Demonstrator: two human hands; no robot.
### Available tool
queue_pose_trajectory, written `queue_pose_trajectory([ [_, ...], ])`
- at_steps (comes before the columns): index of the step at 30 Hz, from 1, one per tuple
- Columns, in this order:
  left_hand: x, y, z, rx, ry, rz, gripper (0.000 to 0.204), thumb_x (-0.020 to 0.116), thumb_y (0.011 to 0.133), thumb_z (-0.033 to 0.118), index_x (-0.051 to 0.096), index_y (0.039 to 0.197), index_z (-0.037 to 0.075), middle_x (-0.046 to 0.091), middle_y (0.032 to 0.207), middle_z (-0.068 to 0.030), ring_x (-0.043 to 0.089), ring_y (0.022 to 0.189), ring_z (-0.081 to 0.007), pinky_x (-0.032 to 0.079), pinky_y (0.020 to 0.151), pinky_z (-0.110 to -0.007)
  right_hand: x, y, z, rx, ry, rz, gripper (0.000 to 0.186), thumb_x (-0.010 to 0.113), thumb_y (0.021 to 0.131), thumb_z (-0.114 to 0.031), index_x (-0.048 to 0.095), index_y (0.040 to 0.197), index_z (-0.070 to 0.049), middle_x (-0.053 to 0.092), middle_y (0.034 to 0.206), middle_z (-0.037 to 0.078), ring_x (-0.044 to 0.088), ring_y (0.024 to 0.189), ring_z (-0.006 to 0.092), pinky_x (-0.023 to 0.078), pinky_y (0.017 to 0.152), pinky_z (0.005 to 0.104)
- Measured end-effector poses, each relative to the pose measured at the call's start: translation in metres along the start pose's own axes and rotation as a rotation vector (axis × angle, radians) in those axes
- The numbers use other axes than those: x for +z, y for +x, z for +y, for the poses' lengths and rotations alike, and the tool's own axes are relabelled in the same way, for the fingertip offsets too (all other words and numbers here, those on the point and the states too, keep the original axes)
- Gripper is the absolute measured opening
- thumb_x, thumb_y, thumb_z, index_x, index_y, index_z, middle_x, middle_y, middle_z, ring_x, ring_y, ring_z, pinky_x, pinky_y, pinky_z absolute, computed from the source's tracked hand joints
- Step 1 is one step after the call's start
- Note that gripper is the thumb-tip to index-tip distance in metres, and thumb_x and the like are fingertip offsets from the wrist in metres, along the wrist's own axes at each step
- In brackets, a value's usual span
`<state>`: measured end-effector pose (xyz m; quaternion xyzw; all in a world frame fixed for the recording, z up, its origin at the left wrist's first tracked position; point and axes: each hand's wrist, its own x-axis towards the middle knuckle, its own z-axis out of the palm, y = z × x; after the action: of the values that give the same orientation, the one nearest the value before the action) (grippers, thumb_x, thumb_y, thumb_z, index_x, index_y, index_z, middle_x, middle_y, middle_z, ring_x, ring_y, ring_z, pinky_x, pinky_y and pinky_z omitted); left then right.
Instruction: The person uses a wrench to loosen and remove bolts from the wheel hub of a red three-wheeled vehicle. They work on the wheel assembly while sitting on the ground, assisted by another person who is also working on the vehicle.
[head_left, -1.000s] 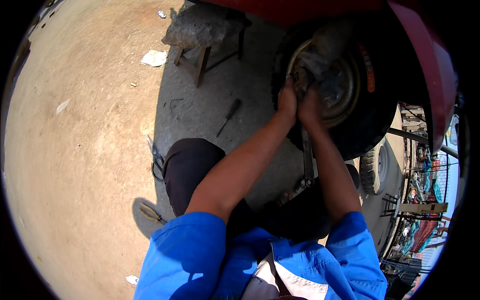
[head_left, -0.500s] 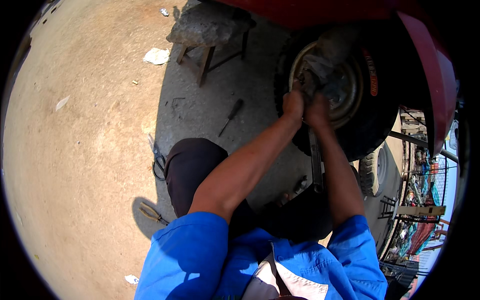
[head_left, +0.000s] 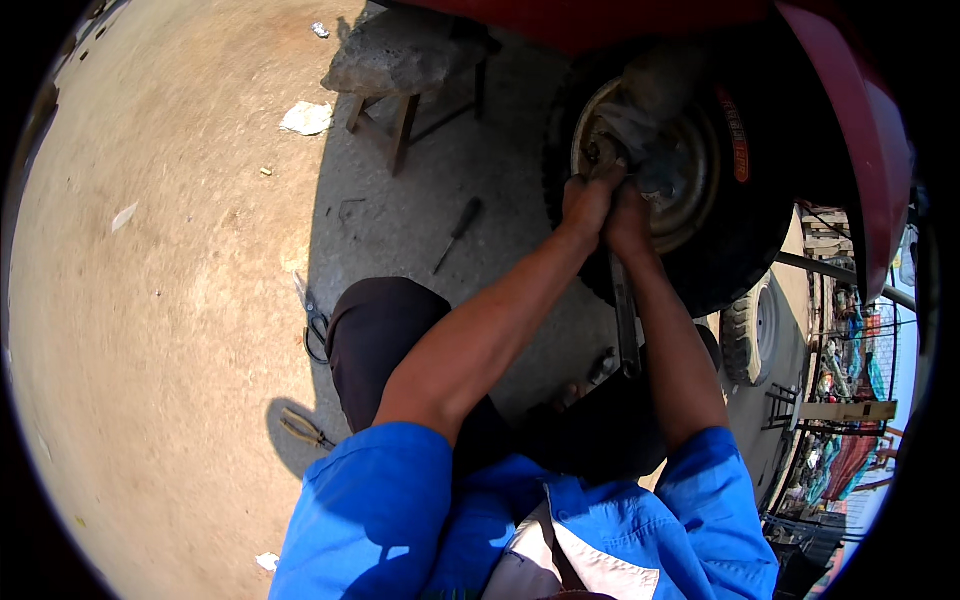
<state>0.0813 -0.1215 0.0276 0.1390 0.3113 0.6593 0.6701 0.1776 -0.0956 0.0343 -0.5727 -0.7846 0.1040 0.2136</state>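
In the shade under the red bodywork, a wheel with a black tyre [head_left: 765, 225] and a dull, worn rim [head_left: 703, 215] stands in front of me. Both my hands are closed together on a long-handled wrench [head_left: 624, 310] at the wheel's hub. My left hand [head_left: 588, 205] wraps round its upper part. Beside it, my right hand [head_left: 628, 218] grips the same tool. The metal handle runs from them down toward my right knee. Fingers and shadow hide most of the wrench's head. Something pale and filmy, like a plastic bag [head_left: 635, 120], covers part of the hub.
A screwdriver [head_left: 460, 230], scissors [head_left: 315, 325] and pliers [head_left: 305, 428] lie on the ground to my left. A wooden stool [head_left: 404, 130] bears a rough grey slab [head_left: 395, 60]. Another tyre [head_left: 740, 345] stands at right, near a bench [head_left: 845, 411].
The hands, smeared by motion before, are now sharper and closer together on the wrench. Its handle end sits slightly further left, and the whole view has shifted a little.
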Motion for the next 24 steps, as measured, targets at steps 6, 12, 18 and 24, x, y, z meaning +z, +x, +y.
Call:
queue_pose_trajectory([
  [6,-0.003,0.01,-0.004,-0.054,-0.171,-0.002,0.055,0.065,0.092,0.036,0.053,0.127,-0.006,0.062,0.118,-0.014,0.06,0.105,-0.0237,0.046,0.093,-0.037,-0.038,-0.093,-0.005,0.346,0.078,-0.289,0.037,0.068,0.087,-0.025,0.061,0.081,0.011,0.065,0.076,0.023,0.067,0.077,0.0382,0.05,0.067,0.0464],
  [12,0.005,0.018,-0.018,-0.182,-0.289,0.121,0.059,0.041,0.1,0.051,0.051,0.125,-0.001,0.062,0.111,-0.0158,0.063,0.092,-0.026,0.056,0.07,-0.04,-0.072,-0.165,-0.018,0.733,0.09,-0.43,0.044,0.065,0.088,-0.031,0.06,0.073,0.01,0.062,0.063,0.017,0.063,0.059,0.0263,0.049,0.059,0.0395],
  [18,0.004,0.045,-0.046,-0.076,-0.071,0.302,0.061,0.031,0.103,0.048,0.05,0.13,-0.003,0.058,0.12,-0.0205,0.059,0.103,-0.0319,0.048,0.082,-0.041,-0.044,-0.181,0.018,0.738,0.276,-0.43,0.039,0.061,0.084,-0.024,0.056,0.061,0.007,0.059,0.057,0.017,0.059,0.053,0.0256,0.047,0.057,0.0407],
  [24,0.009,0.044,-0.048,-0.077,0.005,0.431,0.058,0.031,0.104,0.045,0.049,0.136,0.0,0.054,0.132,-0.0226,0.055,0.118,-0.0374,0.044,0.096,-0.042,-0.04,-0.186,0.017,0.692,0.343,-0.396,0.042,0.062,0.086,-0.023,0.054,0.056,0.005,0.055,0.051,0.016,0.057,0.045,0.0238,0.045,0.051,0.0396],
])
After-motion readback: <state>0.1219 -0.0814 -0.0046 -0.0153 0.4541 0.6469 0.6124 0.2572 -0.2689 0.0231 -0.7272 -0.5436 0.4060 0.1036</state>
